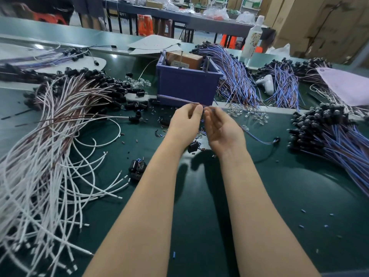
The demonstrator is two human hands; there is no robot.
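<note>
Your bare forearms came in from the near edge over the smooth, dark green mat [279, 196]. At mid-table your left hand [185, 120] had thumb and fingertips pressed together on a thin purple-blue wire [175, 99], held above the mat just in front of the blue plastic bin [185, 84]. Your right hand [223, 128] faced it palm-up, fingers curled, its tips touching those of the left. I cannot tell whether they were clamped on the wire. The same strand seemed to run on behind that palm and trail right across the mat to a small black cap [276, 139].

To your left sprawled a loose fan of stiff white wires [40, 176], their far ends fitted with glossy black cylindrical holders. Short black holders [137, 166] sat near your left forearm. On the right lay a dense bundle of purple-blue leads [339, 148] with rounded black heads. Small clear LEDs [257, 116] glinted just beyond your right hand.
</note>
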